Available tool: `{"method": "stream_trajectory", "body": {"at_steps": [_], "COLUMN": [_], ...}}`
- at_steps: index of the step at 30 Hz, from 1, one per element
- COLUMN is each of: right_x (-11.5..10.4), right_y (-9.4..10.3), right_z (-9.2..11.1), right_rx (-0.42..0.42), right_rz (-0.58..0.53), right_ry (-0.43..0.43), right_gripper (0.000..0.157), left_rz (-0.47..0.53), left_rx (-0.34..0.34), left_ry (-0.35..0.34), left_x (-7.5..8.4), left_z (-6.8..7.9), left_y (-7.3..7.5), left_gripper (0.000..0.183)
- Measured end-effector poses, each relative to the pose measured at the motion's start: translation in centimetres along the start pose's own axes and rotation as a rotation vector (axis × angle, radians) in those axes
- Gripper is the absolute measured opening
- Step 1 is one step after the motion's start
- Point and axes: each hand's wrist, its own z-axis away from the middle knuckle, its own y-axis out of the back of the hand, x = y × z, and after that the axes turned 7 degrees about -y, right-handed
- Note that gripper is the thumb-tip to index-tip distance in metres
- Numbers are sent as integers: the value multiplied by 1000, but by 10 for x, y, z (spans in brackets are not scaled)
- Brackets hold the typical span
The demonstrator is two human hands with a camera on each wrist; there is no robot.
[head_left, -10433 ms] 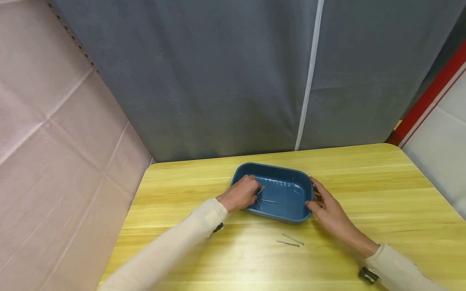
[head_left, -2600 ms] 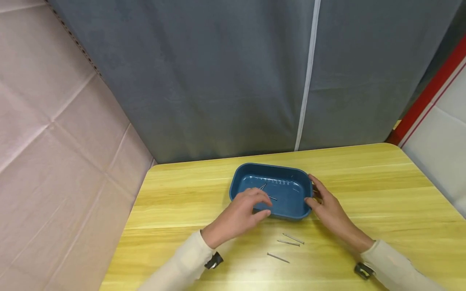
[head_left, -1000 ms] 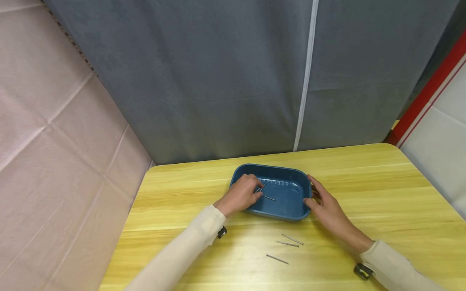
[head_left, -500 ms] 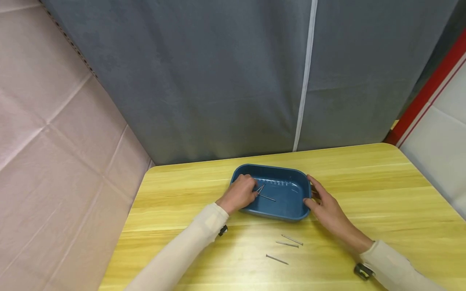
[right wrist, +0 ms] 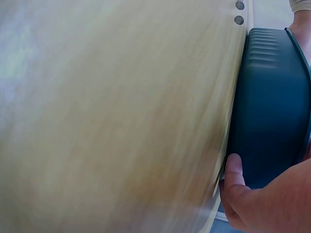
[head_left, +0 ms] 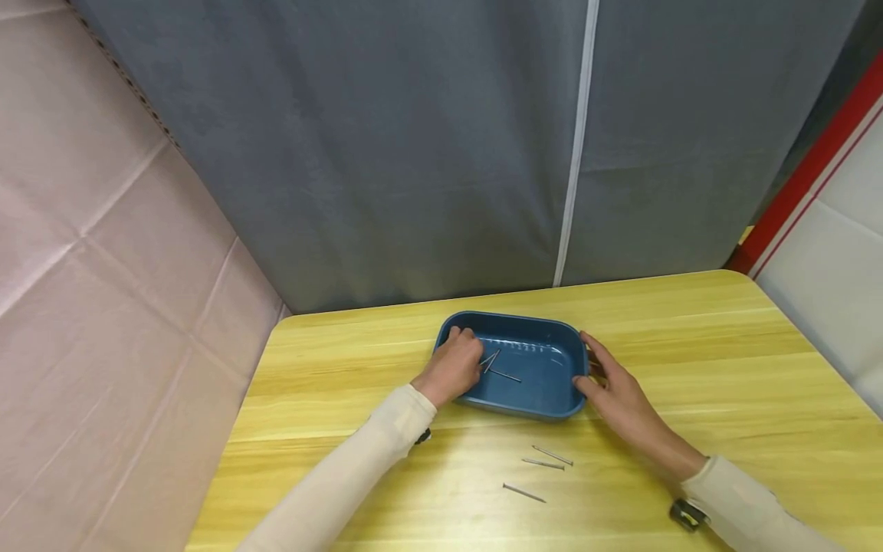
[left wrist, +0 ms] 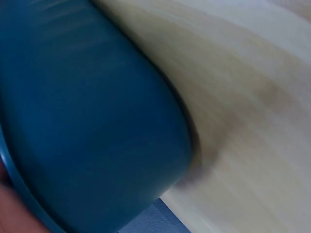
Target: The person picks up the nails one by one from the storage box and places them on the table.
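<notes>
A blue plastic basin (head_left: 545,391) stands on the wooden table. Its right end is held by my right hand (head_left: 624,399), thumb at the near rim and fingers round the outer wall; the right wrist view shows a fingertip low on that wall (right wrist: 272,121). My left hand (head_left: 451,368) reaches over the near-left rim into the basin, fingers bent downward and their tips hidden. Beside those fingers several steel nails lie crossed, one nail (head_left: 507,376) pointing right. On the table in front are three more: an upper nail (head_left: 553,455), a middle nail (head_left: 543,464) and a lower nail (head_left: 524,493).
The wooden table (head_left: 331,360) ends at a grey curtain (head_left: 414,192) behind. A pale fabric wall (head_left: 124,307) borders the left side. On the right stands a white panel with a red edge (head_left: 786,192).
Since 10.4 s ago a third nail has come onto the table. The left hand, over the near rim 2.6 s ago, is back inside, shifting slightly left lately. The right hand stays put.
</notes>
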Motion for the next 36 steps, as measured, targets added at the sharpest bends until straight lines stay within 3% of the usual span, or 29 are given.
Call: {"method": "stream_trajectory", "body": {"at_steps": [12,26,36], "right_x": [-4,-7,-4], "right_y": [-2,2,10], "right_z": [1,0,3], "right_rx": [-8,-23,-26], "right_rz": [-12,1,-12], "right_ry": [-6,13,0], "right_gripper": [77,78,79], "left_rz": [-50,-85,-29], "left_rx": [18,118,176], "left_ry": [10,-54,-93], "left_x": [0,14,34], "left_z": [3,19,36], "left_y": [-2,28,48], "left_gripper": [11,9,9]}}
